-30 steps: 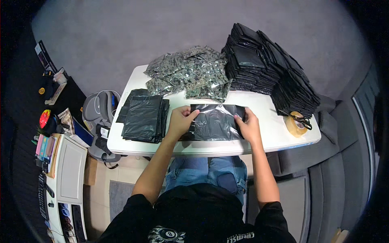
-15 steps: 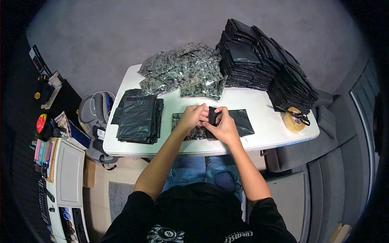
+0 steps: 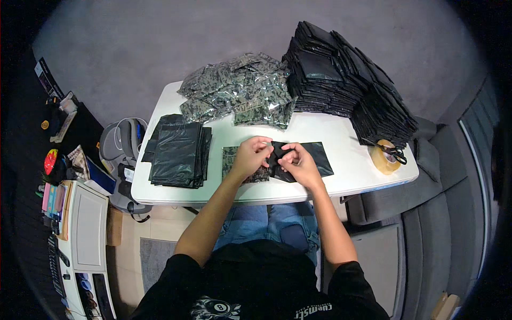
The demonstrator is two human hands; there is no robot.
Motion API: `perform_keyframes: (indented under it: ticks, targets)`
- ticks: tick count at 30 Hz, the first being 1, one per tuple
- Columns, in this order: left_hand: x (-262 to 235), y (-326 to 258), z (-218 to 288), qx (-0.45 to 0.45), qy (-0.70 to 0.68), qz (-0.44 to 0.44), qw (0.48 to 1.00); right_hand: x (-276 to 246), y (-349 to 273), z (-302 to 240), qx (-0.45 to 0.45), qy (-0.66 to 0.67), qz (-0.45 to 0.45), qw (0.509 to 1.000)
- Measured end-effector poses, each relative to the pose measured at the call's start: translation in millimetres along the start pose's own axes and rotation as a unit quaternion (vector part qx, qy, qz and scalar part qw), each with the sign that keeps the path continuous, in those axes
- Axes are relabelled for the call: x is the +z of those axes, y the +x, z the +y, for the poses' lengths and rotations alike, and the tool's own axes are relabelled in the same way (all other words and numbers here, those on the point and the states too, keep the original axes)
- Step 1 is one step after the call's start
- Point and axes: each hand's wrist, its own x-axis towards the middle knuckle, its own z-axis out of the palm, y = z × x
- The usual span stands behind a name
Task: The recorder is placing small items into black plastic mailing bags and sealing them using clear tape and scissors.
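Note:
In front of me on the white table (image 3: 213,195), a black plastic bag (image 3: 319,156) lies flat. My left hand (image 3: 253,157) pinches the bag's left edge between thumb and fingertips, where a small pale patch shows. Curled over the middle of the bag, my right hand (image 3: 301,164) presses thumb and fingers together on the black plastic. Under my left hand and wrist lies a camouflage-patterned packet in clear wrap (image 3: 229,158); its right part is hidden by my hand and the bag's edge.
To the left rests a stack of flat black bags (image 3: 178,152). Behind my hands sits a heap of shiny camouflage packets (image 3: 234,88). Tall piles of filled black parcels (image 3: 325,80) rise at the back right. A tape roll (image 3: 385,160) and black-handled scissors (image 3: 396,154) lie near the right edge.
My right hand has shifted slightly, drawing its fingers away from the left hand. More of the black plastic now shows between the two hands. The view has shifted a little.

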Motion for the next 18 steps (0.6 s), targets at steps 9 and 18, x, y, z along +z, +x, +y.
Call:
perform_keyframes:
  ticks: [9, 18]
  targets:
    - [23.8, -28.2, 30.7, 0.129, 0.255, 0.072, 0.956, 13.6, -2.0, 3.0, -0.071, -0.001, 0.126, 0.989]
    - [37.2, -54.1, 36.1, 0.270, 0.539, 0.012, 0.797, 20.1, -6.5, -10.6, -0.124, -0.072, 0.152, 0.978]
